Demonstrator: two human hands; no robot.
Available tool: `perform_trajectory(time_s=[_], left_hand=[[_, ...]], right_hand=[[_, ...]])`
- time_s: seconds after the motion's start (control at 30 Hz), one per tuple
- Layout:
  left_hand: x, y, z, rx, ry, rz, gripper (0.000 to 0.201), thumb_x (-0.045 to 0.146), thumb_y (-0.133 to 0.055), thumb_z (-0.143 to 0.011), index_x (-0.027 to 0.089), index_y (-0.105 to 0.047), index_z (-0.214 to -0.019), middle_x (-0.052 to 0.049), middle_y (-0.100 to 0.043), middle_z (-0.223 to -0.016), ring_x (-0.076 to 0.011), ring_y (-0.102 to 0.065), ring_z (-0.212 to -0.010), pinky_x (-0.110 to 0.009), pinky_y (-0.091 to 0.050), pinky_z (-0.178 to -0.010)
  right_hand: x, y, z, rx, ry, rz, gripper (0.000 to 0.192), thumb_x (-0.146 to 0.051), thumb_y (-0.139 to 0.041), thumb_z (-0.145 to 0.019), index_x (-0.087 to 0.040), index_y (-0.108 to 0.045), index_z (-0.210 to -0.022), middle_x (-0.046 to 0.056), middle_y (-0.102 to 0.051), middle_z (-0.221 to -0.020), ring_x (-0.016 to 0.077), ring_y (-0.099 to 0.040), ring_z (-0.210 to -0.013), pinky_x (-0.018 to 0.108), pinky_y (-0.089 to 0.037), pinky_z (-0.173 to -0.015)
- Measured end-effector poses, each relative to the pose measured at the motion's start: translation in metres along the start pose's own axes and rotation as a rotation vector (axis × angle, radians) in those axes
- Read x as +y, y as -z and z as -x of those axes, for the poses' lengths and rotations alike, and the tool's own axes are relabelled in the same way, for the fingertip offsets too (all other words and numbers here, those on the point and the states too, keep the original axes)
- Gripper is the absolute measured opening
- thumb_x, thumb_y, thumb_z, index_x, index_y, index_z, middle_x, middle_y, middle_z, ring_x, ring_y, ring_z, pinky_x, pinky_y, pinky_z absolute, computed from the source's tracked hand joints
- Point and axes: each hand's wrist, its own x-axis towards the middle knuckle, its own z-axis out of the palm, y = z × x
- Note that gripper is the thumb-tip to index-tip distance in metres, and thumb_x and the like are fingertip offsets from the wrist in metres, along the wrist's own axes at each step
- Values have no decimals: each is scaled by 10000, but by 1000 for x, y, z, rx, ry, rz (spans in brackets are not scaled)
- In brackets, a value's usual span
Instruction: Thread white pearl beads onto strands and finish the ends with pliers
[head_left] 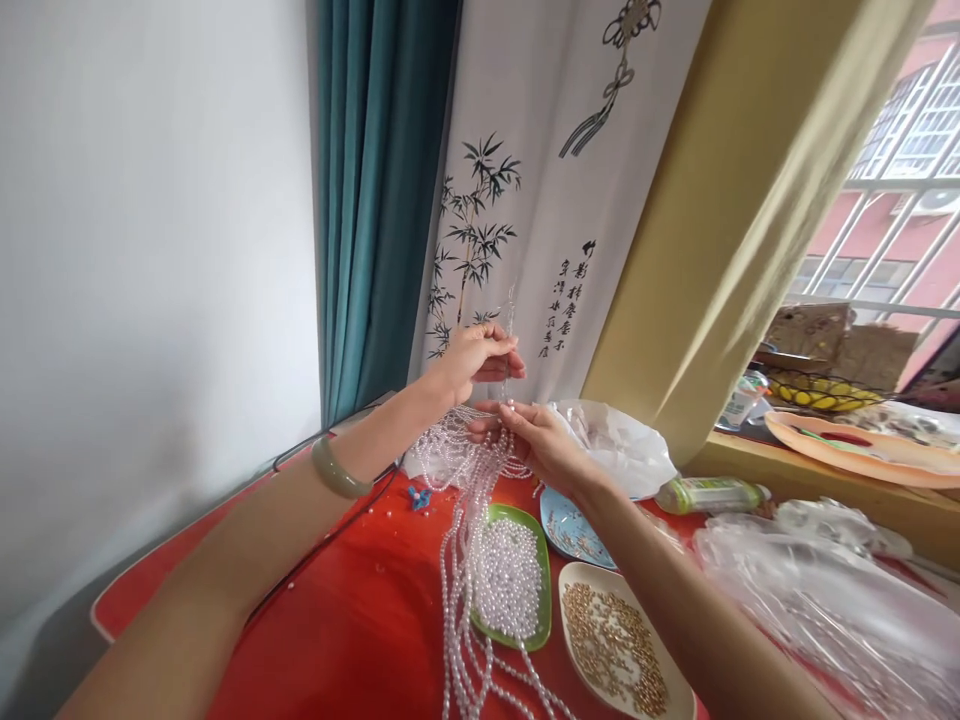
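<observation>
My left hand [484,358] is raised, its thumb and fingers pinched on a thin, see-through thread [511,312] that sticks up above the fingertips. Just below it, my right hand [544,440] has thumb and forefinger closed on the strung pearl beads, where the thread runs down. Many strands of white pearl beads [469,510] hang from there, draping over the red table [360,610] and past a green tray [546,600] of loose white beads [508,575]. The exact grip of the fingertips is too small to make out.
Beside the green tray are a blue plate [559,515] with small gold pieces and a cream tray [577,660] of gold beads [619,650]. A white plastic bag [622,440], a green-labelled bottle [712,495] and clear plastic bags [825,590] lie rightward. A small blue object [419,498] sits left.
</observation>
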Motion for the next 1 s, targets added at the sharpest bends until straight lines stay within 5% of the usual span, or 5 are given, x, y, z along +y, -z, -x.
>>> perform_trajectory(time_s=[0.2,0.43,0.63,0.73,1.0], left_hand=[[-8,-3,1,-119,89,-92,134,249,-658,-628,157,-561,-631,-65,-642,-683,-192,-603,-763,-296,-409,-663],[-13,-11,-2,-159,28,-121,102,226,-652,-621,143,-603,-589,-67,-628,-731,-182,-568,-769,-309,-401,-711],[-27,-12,9,-262,59,108,312,389,-578,-721,157,-640,-921,-92,-633,-906,-194,-573,-896,-287,-421,-753],[-36,-15,15,-323,104,166,409,452,-562,-726,139,-618,-983,-112,-642,-885,-217,-593,-883,-304,-433,-751],[-43,-15,26,-126,143,-30,266,312,-685,-648,97,-664,-804,-101,-669,-731,-157,-613,-700,-279,-448,-663]], right_hand=[[-6,11,16,25,30,165,374,-388,-579,-760,-209,-577,-1088,71,-631,-1042,166,-549,-990,324,-401,-877],[-38,14,18,165,43,507,301,-399,-486,-811,-172,-655,-912,63,-659,-744,167,-576,-746,343,-420,-705],[-55,18,11,314,266,720,159,-303,-572,-744,-194,-666,-679,21,-611,-803,133,-531,-756,304,-403,-697],[-57,20,6,397,236,682,206,-322,-573,-731,-168,-634,-608,11,-580,-672,101,-503,-622,267,-390,-573],[-50,24,-1,476,249,644,204,-335,-569,-724,-159,-667,-692,9,-579,-606,91,-489,-594,244,-379,-563]])
